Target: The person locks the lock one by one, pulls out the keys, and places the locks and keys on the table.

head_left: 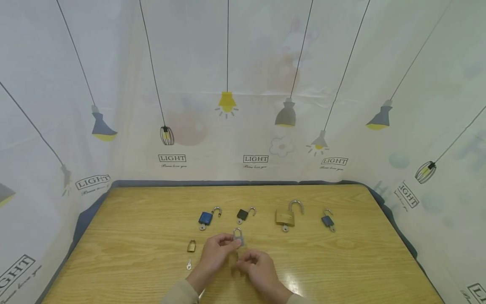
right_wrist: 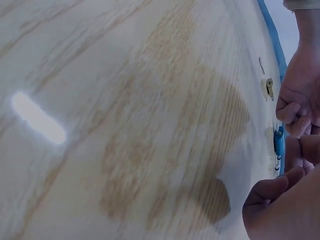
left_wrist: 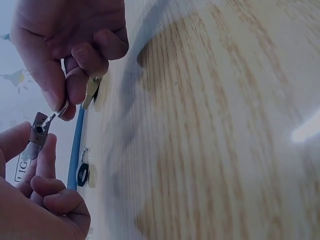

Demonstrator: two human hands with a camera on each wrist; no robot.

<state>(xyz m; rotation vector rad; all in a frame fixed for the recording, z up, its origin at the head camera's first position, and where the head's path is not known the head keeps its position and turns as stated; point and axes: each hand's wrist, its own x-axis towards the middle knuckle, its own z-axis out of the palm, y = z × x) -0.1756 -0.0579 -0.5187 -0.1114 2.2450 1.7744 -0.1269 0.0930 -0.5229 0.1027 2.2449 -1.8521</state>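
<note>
A grey padlock (left_wrist: 41, 134) in the left hand's (head_left: 217, 252) grip, the right hand (head_left: 260, 269) pinching a key (left_wrist: 62, 108) at its keyhole (left_wrist: 38, 128).
From afar, I see it over the middle of the worktop (head_left: 360, 261); I can't tell whether the key is seated. A skewed angle could jam it, I judge, and a slack hold by the left fingers (left_wrist: 46, 161) could let the grey padlock twist. From there, a black padlock (head_left: 242, 215) lies at twelve o'clock, a blue padlock (head_left: 205, 218) at ten, a brass padlock (head_left: 284, 218) at two, and a loose key (head_left: 189, 266) at eight.
</note>
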